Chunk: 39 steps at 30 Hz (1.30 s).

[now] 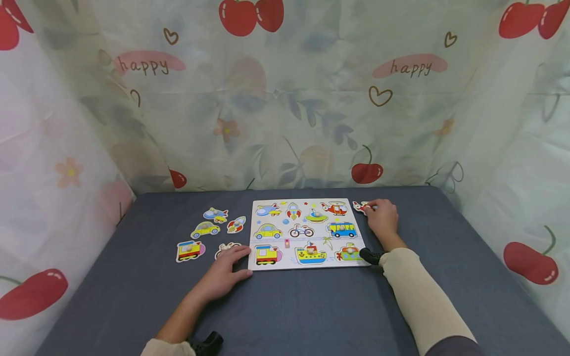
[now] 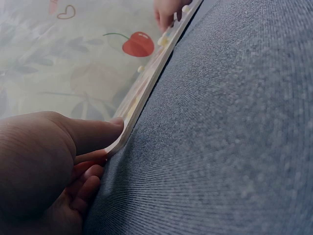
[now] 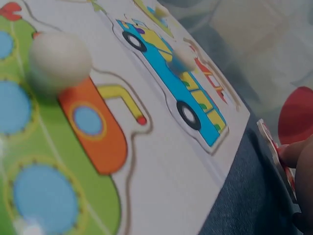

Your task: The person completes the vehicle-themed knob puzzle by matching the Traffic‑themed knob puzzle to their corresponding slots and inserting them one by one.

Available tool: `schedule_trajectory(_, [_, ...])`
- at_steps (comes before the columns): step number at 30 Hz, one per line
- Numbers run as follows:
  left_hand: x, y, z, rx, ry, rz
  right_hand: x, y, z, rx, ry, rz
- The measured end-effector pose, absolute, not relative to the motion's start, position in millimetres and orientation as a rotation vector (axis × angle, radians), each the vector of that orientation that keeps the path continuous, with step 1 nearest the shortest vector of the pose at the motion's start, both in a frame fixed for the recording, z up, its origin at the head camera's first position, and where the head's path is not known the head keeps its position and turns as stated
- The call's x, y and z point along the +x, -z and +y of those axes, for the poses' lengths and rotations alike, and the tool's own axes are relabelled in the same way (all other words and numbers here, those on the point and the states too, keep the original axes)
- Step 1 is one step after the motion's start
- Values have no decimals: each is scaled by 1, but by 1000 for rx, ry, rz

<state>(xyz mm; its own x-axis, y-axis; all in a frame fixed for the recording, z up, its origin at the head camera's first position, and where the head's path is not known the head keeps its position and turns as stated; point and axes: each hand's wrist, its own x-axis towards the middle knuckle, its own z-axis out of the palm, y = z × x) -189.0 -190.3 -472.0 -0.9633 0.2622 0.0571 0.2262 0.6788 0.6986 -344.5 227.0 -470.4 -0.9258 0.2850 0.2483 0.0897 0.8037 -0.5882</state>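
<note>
A white wooden puzzle board (image 1: 285, 251) with vehicle pictures lies on the dark grey table. My left hand (image 1: 224, 273) holds its near left corner; in the left wrist view, the thumb (image 2: 95, 135) lies on the board's edge and the other fingers curl below. Just right of the board's far right corner, my right hand (image 1: 384, 219) pinches a red and white helicopter puzzle piece (image 1: 358, 207). That piece stands slightly tilted in the right wrist view, its far side hidden by the fingers. Knobbed bus (image 1: 342, 230), boat (image 1: 310, 254) and submarine (image 1: 349, 253) pieces sit in the board.
Left of the board lie loose pieces: an airplane (image 1: 215, 214), a rocket (image 1: 236, 225), a yellow car (image 1: 205, 229) and a train (image 1: 190, 251). Another piece (image 1: 226, 247) is partly covered by the left hand. A patterned curtain (image 1: 285, 123) surrounds the table's far side and flanks.
</note>
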Motion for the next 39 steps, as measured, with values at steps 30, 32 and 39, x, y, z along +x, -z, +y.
schedule_trajectory(30, [-187,471,-190,397,-1165,2832,-349,471,174,-93,-937,-2673])
schedule_trajectory(32, [-187,471,-191,393,-1166,2828,-349,471,171,-88,-925,-2682])
schedule_trajectory(39, [-187,470,-190,401,-1181,2820,-351,469,165,-77,-913,-2701])
